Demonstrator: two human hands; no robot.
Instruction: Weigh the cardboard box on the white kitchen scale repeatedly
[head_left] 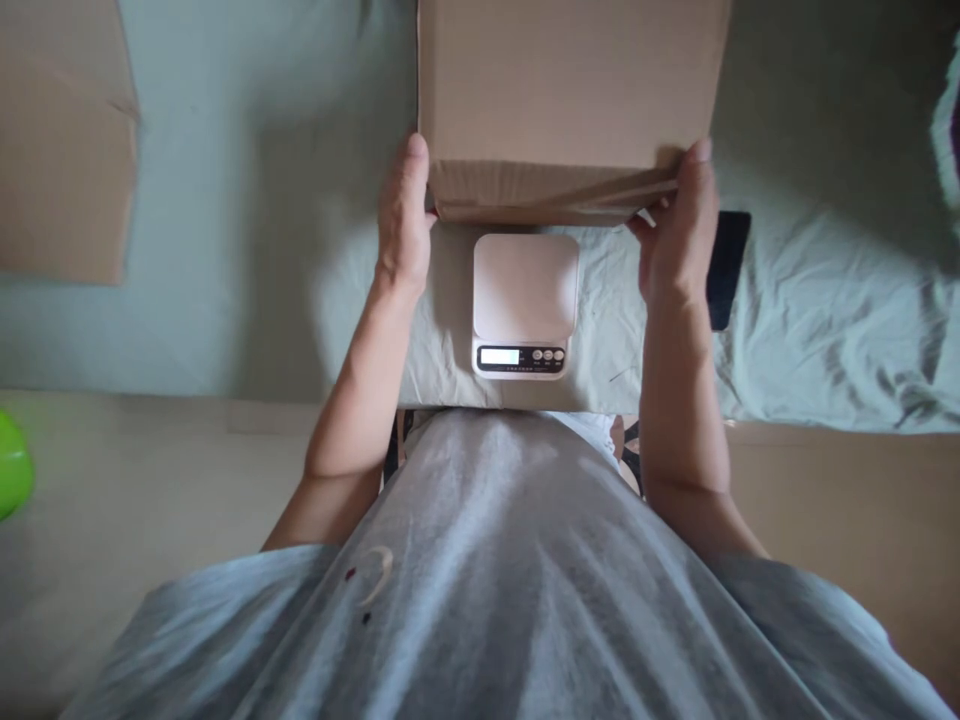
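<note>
A large brown cardboard box (570,80) is gripped between my two hands, and its far part runs out of the top of the view. My left hand (405,210) holds the near left corner, thumb along the side. At the near right corner, my right hand (679,225) has its thumb on top and its fingers partly hidden underneath. Just below the box's near edge lies a white digital kitchen scale (525,290) with a lit display and several round buttons. Nothing rests on the visible part of its platform.
A pale green cloth (187,330) covers the surface under the scale. Right of my right hand lies a dark flat phone-like object (727,270), partly hidden. Another piece of cardboard (60,180) is at the far left. A bright green object (11,465) shows at the left edge.
</note>
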